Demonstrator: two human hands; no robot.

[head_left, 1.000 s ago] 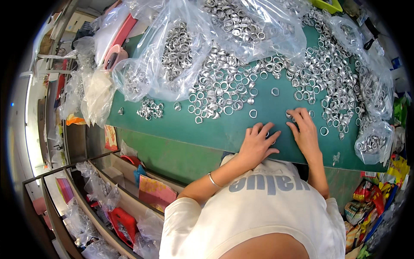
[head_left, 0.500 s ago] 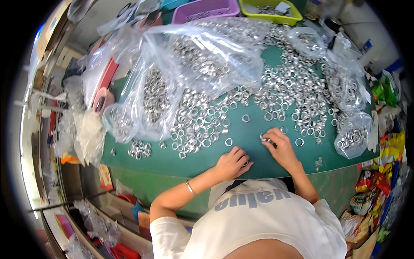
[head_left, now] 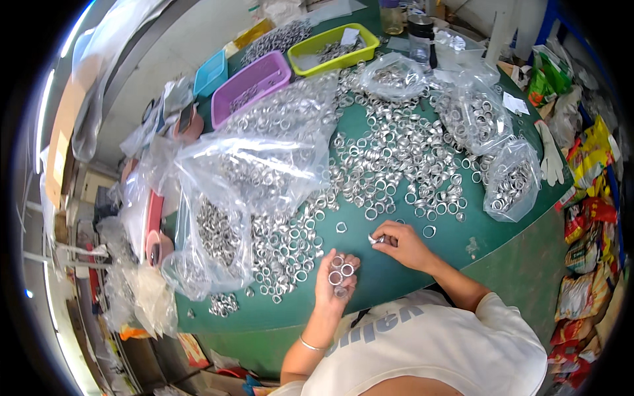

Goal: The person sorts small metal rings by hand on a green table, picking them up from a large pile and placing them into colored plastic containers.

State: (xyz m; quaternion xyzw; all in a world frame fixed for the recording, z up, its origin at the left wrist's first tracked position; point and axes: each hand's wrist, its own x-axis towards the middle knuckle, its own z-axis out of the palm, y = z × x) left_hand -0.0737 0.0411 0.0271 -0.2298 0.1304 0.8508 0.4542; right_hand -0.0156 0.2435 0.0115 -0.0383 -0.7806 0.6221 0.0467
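Observation:
My left hand (head_left: pixel 325 290) is turned palm up over the green table (head_left: pixel 360 284), with several silver metal rings (head_left: pixel 335 277) lying in the palm and on the fingers. To its right, my right hand (head_left: pixel 407 246) is closed in a pinch on a silver metal ring (head_left: pixel 374 239) at the fingertips, just above the tabletop. One loose ring (head_left: pixel 341 227) lies beyond my hands, and another ring (head_left: pixel 429 231) rests right of my right hand. A wide heap of similar rings (head_left: pixel 396 158) spreads across the far side. More rings (head_left: pixel 281 261) lie to the left.
A large clear plastic bag (head_left: pixel 264 165) covers part of the heap. Smaller bags of rings stand at the right, including one near the edge (head_left: pixel 512 185). Purple (head_left: pixel 247 89), yellow-green (head_left: pixel 333 49) and blue (head_left: pixel 211 74) bins line the back, beside a dark-lidded bottle (head_left: pixel 420 39). A white glove (head_left: pixel 549 155) lies far right.
My left hand has turned from palm down to palm up, showing the rings in it. My right hand still pinches a ring. The view has swung, showing more of the table's back.

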